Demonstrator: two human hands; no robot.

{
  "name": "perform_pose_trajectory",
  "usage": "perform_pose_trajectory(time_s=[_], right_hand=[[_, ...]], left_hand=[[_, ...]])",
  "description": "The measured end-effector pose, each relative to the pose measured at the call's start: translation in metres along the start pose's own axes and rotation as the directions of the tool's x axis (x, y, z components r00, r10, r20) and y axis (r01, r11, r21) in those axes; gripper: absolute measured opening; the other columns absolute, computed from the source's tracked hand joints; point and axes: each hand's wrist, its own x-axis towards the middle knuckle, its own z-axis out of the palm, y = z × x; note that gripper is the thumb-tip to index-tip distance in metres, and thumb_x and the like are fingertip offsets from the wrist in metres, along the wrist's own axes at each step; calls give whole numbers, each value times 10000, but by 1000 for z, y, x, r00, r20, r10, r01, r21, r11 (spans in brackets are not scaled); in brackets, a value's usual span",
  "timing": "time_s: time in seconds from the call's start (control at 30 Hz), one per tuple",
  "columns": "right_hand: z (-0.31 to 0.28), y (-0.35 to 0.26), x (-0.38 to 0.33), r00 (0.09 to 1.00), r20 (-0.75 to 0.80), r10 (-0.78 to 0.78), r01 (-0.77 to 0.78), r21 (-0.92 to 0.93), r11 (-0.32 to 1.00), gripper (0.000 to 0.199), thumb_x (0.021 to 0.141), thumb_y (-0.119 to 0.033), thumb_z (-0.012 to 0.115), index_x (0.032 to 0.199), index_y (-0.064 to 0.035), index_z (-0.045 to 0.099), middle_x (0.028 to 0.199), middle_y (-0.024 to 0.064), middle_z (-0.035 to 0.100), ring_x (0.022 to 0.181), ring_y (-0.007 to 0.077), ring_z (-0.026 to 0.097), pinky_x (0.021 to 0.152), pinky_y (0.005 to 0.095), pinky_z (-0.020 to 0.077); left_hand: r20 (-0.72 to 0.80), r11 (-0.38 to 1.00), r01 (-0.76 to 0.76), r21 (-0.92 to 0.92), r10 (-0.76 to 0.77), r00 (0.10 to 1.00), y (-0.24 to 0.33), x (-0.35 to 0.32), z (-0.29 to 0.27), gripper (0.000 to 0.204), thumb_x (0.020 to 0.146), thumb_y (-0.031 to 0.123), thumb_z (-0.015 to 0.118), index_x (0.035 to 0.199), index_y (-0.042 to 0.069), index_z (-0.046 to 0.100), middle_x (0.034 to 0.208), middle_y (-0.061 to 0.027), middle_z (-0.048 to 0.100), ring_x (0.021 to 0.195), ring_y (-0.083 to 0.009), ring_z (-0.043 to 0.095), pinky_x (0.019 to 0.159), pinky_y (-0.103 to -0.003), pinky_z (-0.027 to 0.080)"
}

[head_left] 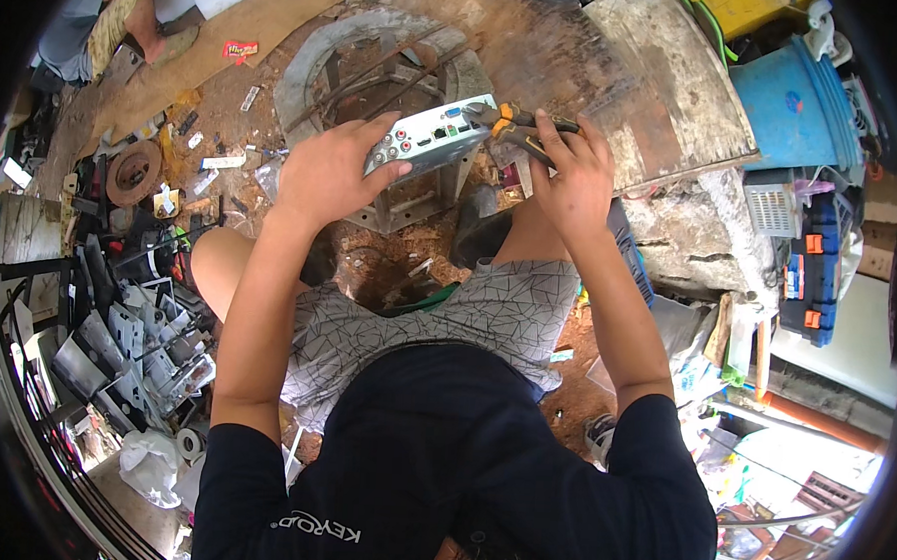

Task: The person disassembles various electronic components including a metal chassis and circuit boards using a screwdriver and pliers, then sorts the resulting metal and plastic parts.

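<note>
My left hand point(331, 167) is closed around the left end of a flat electronic box point(429, 161), thumb on the near side. Its pale rear panel faces up, with round jacks, a blue video port and other sockets along it. A pair of pliers point(524, 136) with black and orange handles is gripped in my right hand point(576, 175). The jaws meet the right end of the panel near the blue port; exactly what they pinch cannot be made out. The box is held above a round metal frame point(323, 49) with open bars.
A worn wooden board point(667, 99) lies at the far right, beside a blue bucket point(791, 105) and a blue toolbox point(817, 266). Scrap metal parts point(145, 347) pile up on the left. A rusty disc point(133, 173) lies on the littered floor. Another person's leg point(139, 26) shows far left.
</note>
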Motion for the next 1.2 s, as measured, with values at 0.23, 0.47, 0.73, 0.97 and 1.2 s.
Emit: perform_pose_trajectory(time_s=[0.23,0.47,0.73,0.97,1.2], right_hand=[[-7,-7,2,1000,-5,-7,7,-47,999,558,739,-215,739,1288,-197,637,972,82,660,1158,325,542,1008,496,388],[-14,-15,1,998,56,26,-22,-73,997,550,741,-229,739,1282,-213,638,935,66,613,1132,309,552,1006,498,391],[-16,-14,2,996,82,-23,32,-117,993,585,753,-223,733,1322,-227,598,970,65,649,1147,332,570,1022,572,411],[-18,-15,4,993,115,-7,11,-42,999,594,741,-206,736,1319,-218,599,923,50,677,1127,324,587,973,536,464],[-28,-19,5,993,104,-59,74,-149,986,584,731,-181,733,1302,-198,613,973,55,666,1119,331,578,957,500,456]], left_hand=[[-72,998,-58,33,60,996,-3,0,4,577,877,491,612,1330,139,557,1100,-127,675,956,-339,664,780,-439,546],[-10,1000,-6,14,6,1000,-2,1,1,590,871,462,635,1360,146,537,1166,-162,663,1014,-361,646,845,-446,530],[-14,1000,-14,18,14,1000,-2,-1,1,589,878,470,624,1362,146,536,1126,-163,669,1001,-364,646,835,-453,529],[-9,1000,-22,7,23,1000,-2,0,1,589,875,467,629,1362,150,535,1140,-166,666,1004,-364,645,838,-451,528],[-28,999,-36,-1,36,999,-5,-1,3,590,873,468,633,1363,153,534,1128,-162,668,995,-364,646,831,-449,528]])
